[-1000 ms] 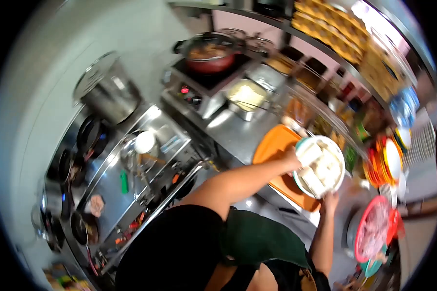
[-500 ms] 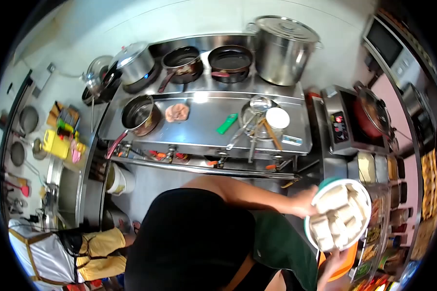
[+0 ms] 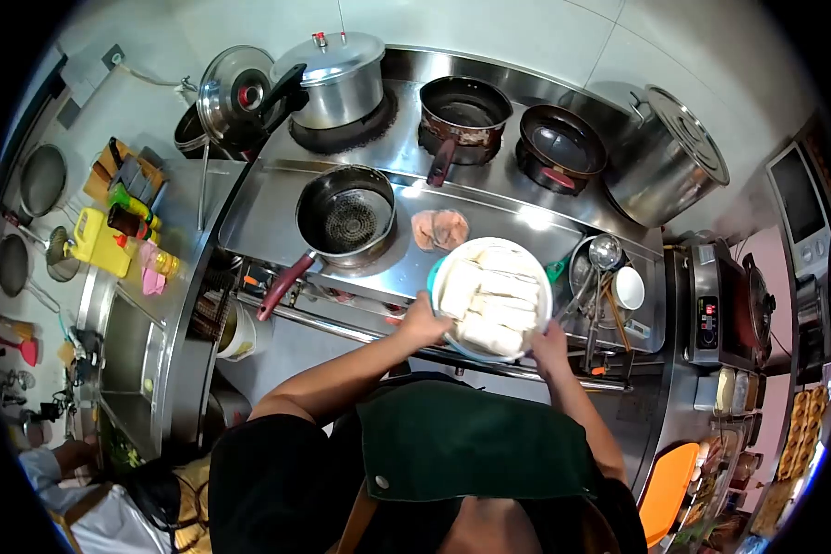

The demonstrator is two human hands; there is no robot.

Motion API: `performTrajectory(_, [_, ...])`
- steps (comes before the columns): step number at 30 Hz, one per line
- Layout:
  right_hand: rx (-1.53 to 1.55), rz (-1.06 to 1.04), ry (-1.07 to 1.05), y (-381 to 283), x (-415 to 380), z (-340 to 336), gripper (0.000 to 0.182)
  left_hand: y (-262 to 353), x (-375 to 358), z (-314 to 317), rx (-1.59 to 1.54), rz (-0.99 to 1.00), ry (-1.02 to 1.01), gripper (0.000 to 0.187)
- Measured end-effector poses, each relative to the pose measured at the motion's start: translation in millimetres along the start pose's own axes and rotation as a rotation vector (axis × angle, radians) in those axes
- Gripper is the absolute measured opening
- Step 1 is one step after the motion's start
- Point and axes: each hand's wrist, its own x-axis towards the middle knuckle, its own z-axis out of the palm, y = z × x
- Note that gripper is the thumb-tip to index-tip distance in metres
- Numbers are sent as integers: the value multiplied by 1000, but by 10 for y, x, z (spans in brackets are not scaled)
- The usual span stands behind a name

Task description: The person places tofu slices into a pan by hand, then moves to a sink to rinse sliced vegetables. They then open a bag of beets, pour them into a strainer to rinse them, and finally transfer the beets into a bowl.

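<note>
Both hands carry a round white bowl (image 3: 547,277), which has a teal edge showing at its left side. Thick white blocks (image 3: 497,300) fill it. My left hand (image 3: 423,321) grips the bowl's lower left side, and my right hand (image 3: 550,347) its lower right; the undersides of both grips are hidden. The bowl overlaps the front of the steel stove top in this view. Just behind it lies a pinkish piece of meat (image 3: 439,230). To its left stands a deep dark saucepan (image 3: 346,217) with a red handle.
Behind are a pressure cooker (image 3: 340,83), two pans (image 3: 466,106) (image 3: 563,143) and a tall lidded stockpot (image 3: 669,157). Utensils (image 3: 605,254) and a small white bowl (image 3: 628,288) sit at right. A sink (image 3: 127,374) is at left, where another person (image 3: 120,512) is partly in view.
I have turned from the right-hand counter towards the stove. The bowl of white blocks has moved left with me, now held in front of me over the stove's front.
</note>
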Motion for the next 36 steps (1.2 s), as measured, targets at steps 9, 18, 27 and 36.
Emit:
performTrajectory(9, [-257,25,-201,-615,1045,850,39,-603,649,-451,-307,74,149,45])
performTrajectory(18, [-818,-1079,-45,-1216,1013,886,33,50,442,-778,442,335,369,14])
performTrajectory(27, [-816,-1137,-153,-1115,980,848,28,409,753,-450,461,866,371,30])
performTrajectory(36, [-827,-1194,-352,-918,812,919,36,284,598,-433,376,354,240,19])
